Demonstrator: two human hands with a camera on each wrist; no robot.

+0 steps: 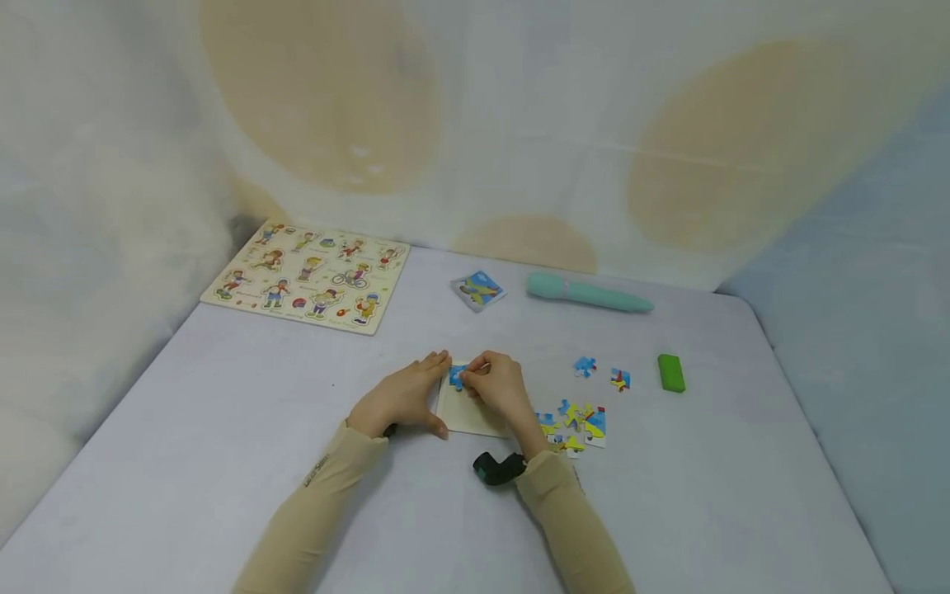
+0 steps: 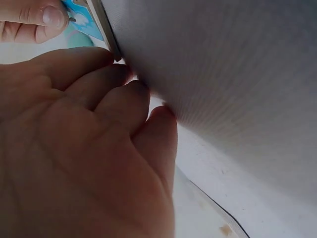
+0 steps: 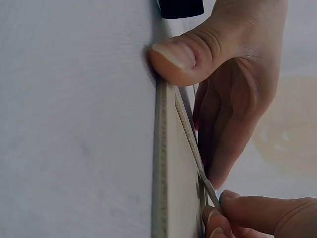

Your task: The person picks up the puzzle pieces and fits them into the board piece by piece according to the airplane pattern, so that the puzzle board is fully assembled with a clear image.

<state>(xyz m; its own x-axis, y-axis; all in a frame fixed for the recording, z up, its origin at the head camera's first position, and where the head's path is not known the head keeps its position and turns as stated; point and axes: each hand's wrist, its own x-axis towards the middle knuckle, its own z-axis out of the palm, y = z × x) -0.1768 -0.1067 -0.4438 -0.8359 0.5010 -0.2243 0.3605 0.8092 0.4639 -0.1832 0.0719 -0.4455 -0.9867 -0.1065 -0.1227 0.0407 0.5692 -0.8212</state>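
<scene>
1. Blue-printed interlocking jigsaw piece (image 1: 456,377) at the far-left corner of a square, beige wooden tray (image 1: 463,417), pinched in the fingers of the right hand (image 1: 500,388); impossible to tell whether seated flat.
2. At the tray's left edge, left hand (image 1: 404,398) with fingers extended, grasping nothing, thumb at the near-left corner.
3. Progress, by judgement: barely begun, with just one piece visible at the tray and bare wood elsewhere, partly hidden by the right hand.
4. Remaining, apparently: loose blue-and-yellow pieces (image 1: 595,423) clustered on the white surface (image 1: 712,462) right of the tray, plus two separate multicoloured pieces (image 1: 585,366) beyond.
</scene>
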